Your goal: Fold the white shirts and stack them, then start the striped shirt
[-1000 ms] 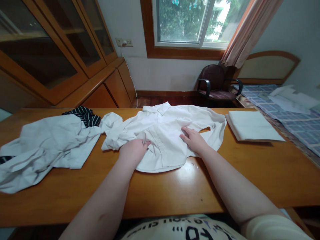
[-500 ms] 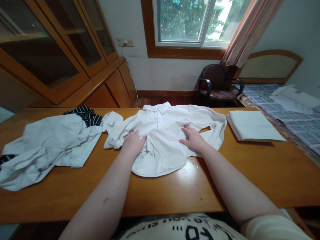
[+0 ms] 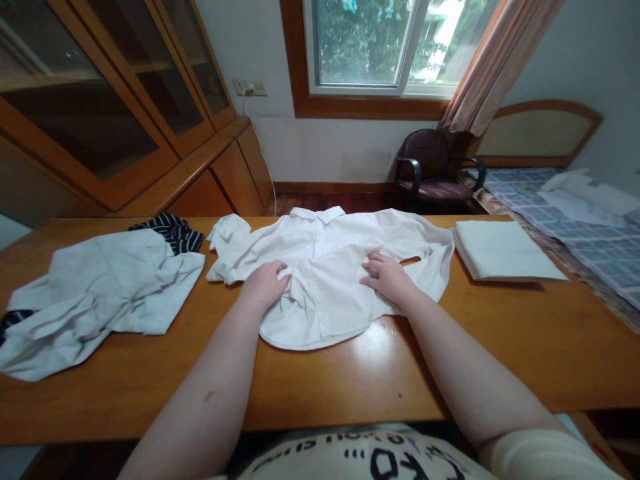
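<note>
Here's the crumpled pile just left of the white shirt on the table, its bunched sleeve nearly touching, your left hand and right hand pressing apart on the shirt, the folded stack just right, and one hard drag could snag that sleeve or skew the stack!

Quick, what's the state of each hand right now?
Left hand: curled on the white shirt; cannot tell if gripping.
Right hand: open, lying on the shirt, holding nothing.

The white shirt lies near black-striped cloth and a blue-checked bedspread.
</note>
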Motion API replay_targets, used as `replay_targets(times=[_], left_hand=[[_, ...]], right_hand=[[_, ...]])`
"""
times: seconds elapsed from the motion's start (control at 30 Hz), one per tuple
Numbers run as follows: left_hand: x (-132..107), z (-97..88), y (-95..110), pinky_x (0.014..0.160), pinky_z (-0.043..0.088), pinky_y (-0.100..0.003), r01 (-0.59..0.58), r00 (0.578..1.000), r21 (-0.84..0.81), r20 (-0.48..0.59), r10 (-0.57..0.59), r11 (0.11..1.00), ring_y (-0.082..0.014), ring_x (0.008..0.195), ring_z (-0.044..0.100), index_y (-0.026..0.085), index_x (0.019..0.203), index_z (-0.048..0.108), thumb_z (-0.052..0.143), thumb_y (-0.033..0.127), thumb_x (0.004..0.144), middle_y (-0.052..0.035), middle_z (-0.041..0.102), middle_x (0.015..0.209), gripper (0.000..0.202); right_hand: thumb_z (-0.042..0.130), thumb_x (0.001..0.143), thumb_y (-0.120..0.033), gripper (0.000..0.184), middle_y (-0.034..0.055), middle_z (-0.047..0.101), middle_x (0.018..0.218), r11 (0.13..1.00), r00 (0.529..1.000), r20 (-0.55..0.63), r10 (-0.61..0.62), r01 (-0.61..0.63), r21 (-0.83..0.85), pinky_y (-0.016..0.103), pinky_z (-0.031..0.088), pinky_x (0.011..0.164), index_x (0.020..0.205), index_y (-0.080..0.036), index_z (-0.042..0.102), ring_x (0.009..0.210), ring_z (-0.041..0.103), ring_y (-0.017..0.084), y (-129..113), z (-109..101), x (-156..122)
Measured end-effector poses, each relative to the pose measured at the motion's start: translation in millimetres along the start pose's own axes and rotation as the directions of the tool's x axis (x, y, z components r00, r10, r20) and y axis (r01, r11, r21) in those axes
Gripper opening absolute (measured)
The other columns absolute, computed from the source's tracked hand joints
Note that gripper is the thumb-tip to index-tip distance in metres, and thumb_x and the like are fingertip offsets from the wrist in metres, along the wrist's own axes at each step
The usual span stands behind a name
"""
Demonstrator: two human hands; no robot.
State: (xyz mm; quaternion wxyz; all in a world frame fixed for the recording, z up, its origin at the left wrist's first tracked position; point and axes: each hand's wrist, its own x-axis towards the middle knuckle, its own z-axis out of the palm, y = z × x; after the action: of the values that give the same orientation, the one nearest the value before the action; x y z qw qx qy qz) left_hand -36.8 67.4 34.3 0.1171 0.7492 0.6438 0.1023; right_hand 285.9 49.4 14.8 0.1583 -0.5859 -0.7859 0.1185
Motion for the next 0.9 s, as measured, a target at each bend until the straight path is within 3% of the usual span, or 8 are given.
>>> replay_targets(times=[0.2,0.3,0.4,0.53,0.6,0.67,0.77,0.9], left_hand=[[-0.8,2.9,-4.7,0.099,0.04,-0.036,0.081,0.996,0.069,0.037,-0.084,0.994,-0.0302,0.124,0.05,0.015,0.137,0.045,0.053,0.046,0.078,-0.0145,0.05,0.139,0.067],[-0.4,2.6,-10.5,0.105,0.033,-0.037,0.104,0.992,0.101,0.067,-0.111,0.989,-0.0303,0.133,0.04,0.014,0.139,0.044,0.05,0.051,0.08,-0.0148,0.039,0.148,0.07],[1.4,0.4,-15.6,0.108,0.03,-0.037,0.12,0.988,0.062,0.086,-0.125,0.991,-0.0284,0.135,0.037,0.013,0.137,0.046,0.042,0.054,0.085,-0.0141,0.039,0.148,0.066],[5.3,-4.3,-22.5,0.102,0.037,-0.035,0.181,0.981,0.004,0.064,-0.181,0.984,-0.0263,0.126,0.048,0.016,0.123,0.059,0.023,0.047,0.092,-0.0121,0.055,0.135,0.056],[6.1,-6.0,-23.1,0.095,0.042,-0.036,0.182,0.982,0.017,0.041,-0.182,0.983,-0.0277,0.117,0.056,0.018,0.116,0.063,0.024,0.045,0.092,-0.0122,0.063,0.124,0.053],[5.3,-6.1,-20.0,0.091,0.044,-0.038,0.152,0.988,0.053,0.007,-0.153,0.987,-0.0296,0.111,0.058,0.017,0.116,0.063,0.031,0.042,0.09,-0.0136,0.065,0.12,0.049],[2.2,-3.4,-9.7,0.091,0.044,-0.035,0.036,0.999,0.064,-0.037,-0.034,0.997,-0.0278,0.109,0.059,0.017,0.115,0.064,0.041,0.038,0.086,-0.0116,0.066,0.118,0.043],[-3.1,1.7,3.5,0.09,0.045,-0.033,-0.069,0.996,0.044,0.051,0.066,0.997,-0.026,0.107,0.06,0.021,0.112,0.067,0.05,0.043,0.082,-0.0073,0.067,0.117,0.041]], right_hand=[[0.057,0.084,-0.027,0.009,0.0042,0.069,0.093,0.974,0.986,-0.072,-0.151,0.161,0.156,0.044,0.03,0.104,0.08,-0.022,0.064,0.096,0.06,0.021,-5.5,-3.5,-0.6],[0.052,0.084,-0.03,0.014,0.0009,0.063,0.075,0.958,0.995,-0.075,-0.068,0.086,0.274,0.034,0.043,0.08,0.076,-0.021,0.059,0.074,0.057,0.018,-8.5,-14.7,-6.5],[0.053,0.077,-0.029,0.015,-0.0044,0.05,0.057,0.921,0.991,0.136,-0.016,-0.039,0.387,0.024,0.035,0.054,0.065,-0.019,0.055,0.055,0.046,0.012,-10.0,-26.0,-12.2],[0.054,0.076,-0.036,0.024,-0.0047,0.047,0.051,0.9,0.843,0.539,-0.011,-0.226,0.372,0.023,0.029,0.046,0.06,-0.018,0.057,0.048,0.041,0.01,-11.7,-35.2,-15.3],[0.054,0.079,-0.046,0.032,-0.0024,0.053,0.054,0.933,0.875,0.479,0.066,-0.225,0.281,0.025,0.032,0.048,0.063,-0.019,0.061,0.05,0.046,0.012,-14.5,-36.5,-14.9],[0.052,0.082,-0.047,0.032,0.0012,0.061,0.064,0.97,0.964,0.23,0.131,-0.172,0.171,0.028,0.039,0.056,0.071,-0.02,0.064,0.06,0.054,0.017,-18.0,-34.6,-13.5],[0.056,0.083,-0.038,0.027,0.0084,0.068,0.101,0.999,0.998,-0.066,-0.013,0.016,0.045,0.036,0.044,0.083,0.101,-0.02,0.065,0.096,0.06,0.024,-22.0,-26.2,-11.0],[0.069,0.072,-0.04,0.067,0.0145,0.05,0.138,0.984,0.984,0.068,-0.163,0.167,-0.055,0.041,0.035,0.101,0.132,-0.016,0.051,0.123,0.047,0.031,-23.6,-18.0,-10.8]])
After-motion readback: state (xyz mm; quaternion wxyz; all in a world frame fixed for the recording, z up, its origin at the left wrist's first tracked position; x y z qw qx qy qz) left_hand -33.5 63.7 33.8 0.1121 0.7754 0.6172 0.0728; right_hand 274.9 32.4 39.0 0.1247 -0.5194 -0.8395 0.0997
